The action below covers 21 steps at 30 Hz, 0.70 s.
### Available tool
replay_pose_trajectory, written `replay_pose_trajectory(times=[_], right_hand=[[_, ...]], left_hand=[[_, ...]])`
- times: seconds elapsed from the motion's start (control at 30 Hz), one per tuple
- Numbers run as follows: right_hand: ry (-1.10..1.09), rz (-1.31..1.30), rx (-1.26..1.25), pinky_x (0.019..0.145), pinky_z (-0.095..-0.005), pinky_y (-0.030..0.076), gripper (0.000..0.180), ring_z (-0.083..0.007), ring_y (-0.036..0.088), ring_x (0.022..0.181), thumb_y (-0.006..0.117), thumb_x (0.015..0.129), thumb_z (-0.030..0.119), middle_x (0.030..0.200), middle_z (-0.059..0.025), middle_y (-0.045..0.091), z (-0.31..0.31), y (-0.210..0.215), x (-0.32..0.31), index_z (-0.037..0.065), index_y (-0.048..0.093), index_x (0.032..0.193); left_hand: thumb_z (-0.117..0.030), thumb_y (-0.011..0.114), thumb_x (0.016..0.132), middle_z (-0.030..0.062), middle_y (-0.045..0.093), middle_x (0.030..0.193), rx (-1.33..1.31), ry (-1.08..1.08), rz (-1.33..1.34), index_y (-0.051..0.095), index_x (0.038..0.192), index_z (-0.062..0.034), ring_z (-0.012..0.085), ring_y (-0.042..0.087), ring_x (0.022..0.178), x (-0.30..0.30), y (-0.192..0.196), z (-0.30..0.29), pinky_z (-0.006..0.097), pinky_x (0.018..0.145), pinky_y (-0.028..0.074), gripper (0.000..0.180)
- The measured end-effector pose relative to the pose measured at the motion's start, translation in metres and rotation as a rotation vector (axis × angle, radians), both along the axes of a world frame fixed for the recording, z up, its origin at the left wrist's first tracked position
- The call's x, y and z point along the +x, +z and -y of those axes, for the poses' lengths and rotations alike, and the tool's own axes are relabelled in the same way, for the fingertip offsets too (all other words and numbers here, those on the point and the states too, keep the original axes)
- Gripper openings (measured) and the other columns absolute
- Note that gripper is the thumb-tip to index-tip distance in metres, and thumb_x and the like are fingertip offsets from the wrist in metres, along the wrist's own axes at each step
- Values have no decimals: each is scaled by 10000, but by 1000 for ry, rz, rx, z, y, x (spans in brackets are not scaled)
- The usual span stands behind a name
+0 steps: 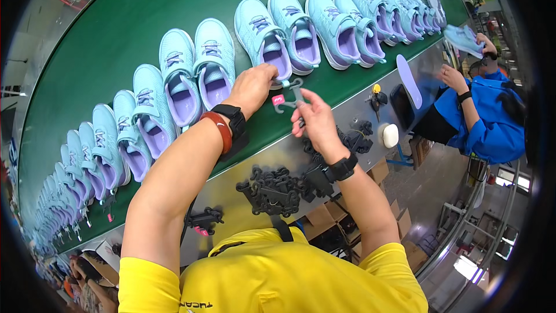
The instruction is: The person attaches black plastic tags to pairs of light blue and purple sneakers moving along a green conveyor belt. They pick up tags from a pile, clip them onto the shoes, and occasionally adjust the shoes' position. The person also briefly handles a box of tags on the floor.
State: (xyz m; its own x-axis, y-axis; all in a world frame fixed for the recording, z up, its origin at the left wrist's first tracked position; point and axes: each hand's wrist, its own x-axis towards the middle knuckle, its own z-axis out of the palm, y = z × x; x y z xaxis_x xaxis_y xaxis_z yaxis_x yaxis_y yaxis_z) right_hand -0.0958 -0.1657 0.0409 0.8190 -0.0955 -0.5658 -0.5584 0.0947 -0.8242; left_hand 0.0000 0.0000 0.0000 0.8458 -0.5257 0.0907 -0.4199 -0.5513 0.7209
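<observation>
Grey hanger (297, 93) in right fingers (314, 99), near table edge (362, 83), room beyond shoes (331, 22)

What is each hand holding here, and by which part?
Left hand: a light-blue shoe, apparently pinched at its heel. Right hand: a grey plastic hanger, gripped at the side toward the palm, exact spot partly hidden.

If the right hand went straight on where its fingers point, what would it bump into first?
Beyond the grey plastic hook it holds, the right hand would probably meet the light blue shoe that the left hand grips, though depth is unclear.
</observation>
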Motion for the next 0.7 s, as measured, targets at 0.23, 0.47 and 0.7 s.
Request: replay_pose_trajectory(times=[0.23, 0.47, 0.7], right_hand=[[351, -207, 19, 351, -235, 349, 295, -95, 451, 366, 510, 954, 161, 556, -14, 526, 10, 11, 3, -2, 565, 1193], [479, -196, 104, 403, -213, 384, 290, -93, 499, 415, 505, 963, 255, 574, -20, 559, 38, 10, 33, 12, 640, 1047], [572, 767, -1026, 734, -375, 503, 308, -264, 636, 895, 632, 821, 129, 995, -92, 652, 73, 28, 98, 51, 610, 1118]], left_hand=[[-44, 476, 828, 164, 556, 868, 77, -65, 60, 562, 836, -19, 375, 607, 783, -15, 6, -8, 457, 694, 483, 90], [-112, 555, 853, 154, 562, 1003, 146, -190, 185, 541, 1145, -117, 335, 620, 801, -27, 24, 1, 443, 658, 507, 293], [-68, 546, 828, 187, 582, 873, 394, -124, 96, 505, 1287, -132, 361, 631, 678, -22, 31, 8, 464, 607, 508, 466]])
